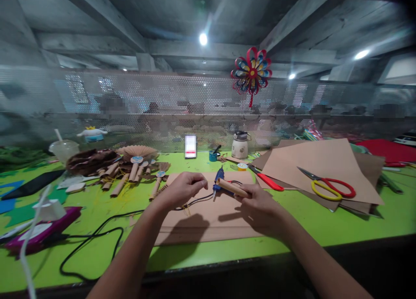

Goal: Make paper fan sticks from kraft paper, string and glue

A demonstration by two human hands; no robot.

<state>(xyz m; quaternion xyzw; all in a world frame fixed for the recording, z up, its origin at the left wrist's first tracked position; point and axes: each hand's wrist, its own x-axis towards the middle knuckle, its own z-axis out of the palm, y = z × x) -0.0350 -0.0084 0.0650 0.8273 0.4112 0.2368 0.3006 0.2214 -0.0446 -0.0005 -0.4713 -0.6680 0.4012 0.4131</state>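
My right hand [256, 203] is closed around one end of a rolled brown paper tube [232, 187], which points left over the sheets. My left hand [186, 190] hovers to the left of the tube, apart from it, fingers loosely bent and nothing visible in them. Behind the tube is a blue glue gun [219, 177] with a black cord. Brown paper sheets [208, 225] lie under both hands. A wisp of yellow thread [186, 209] shows below my left hand.
Paper fans with tube handles [133, 171] pile up at left, near a purple power strip [45, 234] and looping cord. Scissors with red and yellow handles [331, 188] rest on brown card [312, 156] at right. A phone [190, 146] and flask [239, 145] stand behind.
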